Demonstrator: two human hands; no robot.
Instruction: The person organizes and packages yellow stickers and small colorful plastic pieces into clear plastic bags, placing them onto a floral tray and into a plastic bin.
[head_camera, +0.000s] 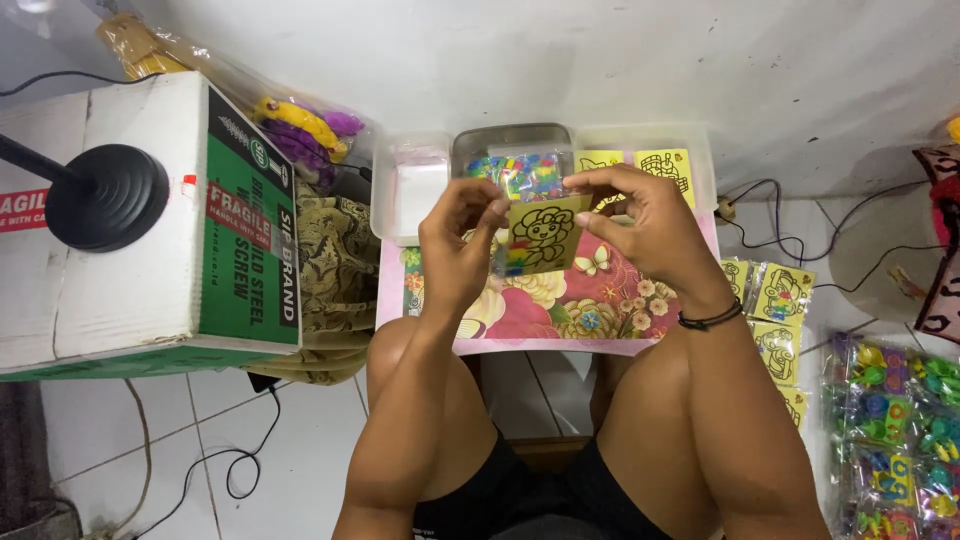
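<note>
Both my hands hold a small clear plastic packet (540, 238) with a yellow card inside that bears a black cartoon drawing. My left hand (462, 240) pinches the packet's upper left edge. My right hand (640, 222), with a black band at the wrist, grips the top right corner. The packet hangs above a low table with a flowered pink top (590, 305). Just behind it sits a grey tray (512, 140) filled with small multicoloured pieces.
A white tray (415, 190) and more yellow cards (665, 165) lie at the table's back. A cardboard box (140, 220) with a black stand base on it stands at left. Packed yellow cards (780, 300) and bags of coloured toys (890, 430) lie on the floor at right. Cables cross the tiles.
</note>
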